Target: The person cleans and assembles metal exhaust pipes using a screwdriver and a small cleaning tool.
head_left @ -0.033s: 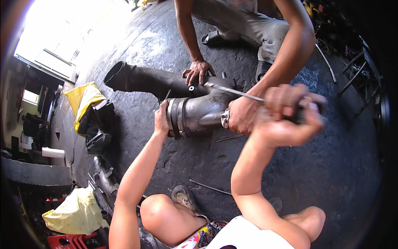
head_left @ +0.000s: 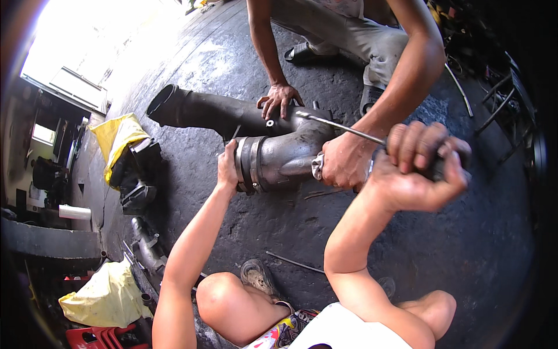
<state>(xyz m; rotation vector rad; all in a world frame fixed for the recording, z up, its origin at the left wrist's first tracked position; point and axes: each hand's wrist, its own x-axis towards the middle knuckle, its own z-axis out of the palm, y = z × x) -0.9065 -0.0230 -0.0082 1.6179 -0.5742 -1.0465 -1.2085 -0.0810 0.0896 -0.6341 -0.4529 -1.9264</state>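
A dark metal Y-shaped pipe (head_left: 290, 160) lies on the floor, joined to a long black duct (head_left: 203, 109) with an angled open end. My left hand (head_left: 228, 166) is closed on the band clamp (head_left: 251, 164) at the pipe's near left end. My right hand (head_left: 418, 163) grips the dark handle of a long metal tool (head_left: 343, 125), like a screwdriver, raised over the pipe. A co-worker's left hand (head_left: 279, 96) presses on the duct; their right hand (head_left: 343, 160) holds a pale rag (head_left: 317, 167) against the pipe, partly behind my wrist.
A yellow bag (head_left: 121, 129) over dark parts and a smaller pipe (head_left: 145, 247) lie at left. A pale yellow bag (head_left: 104, 295) and red plastic items (head_left: 99, 338) are lower left. The co-worker's legs (head_left: 349, 41) are ahead. Metal frames (head_left: 494, 99) crowd the right edge.
My right hand and the tool have moved a little to the right, and the tool's tip has shifted right along the top of the pipe. My left hand is about where it was.
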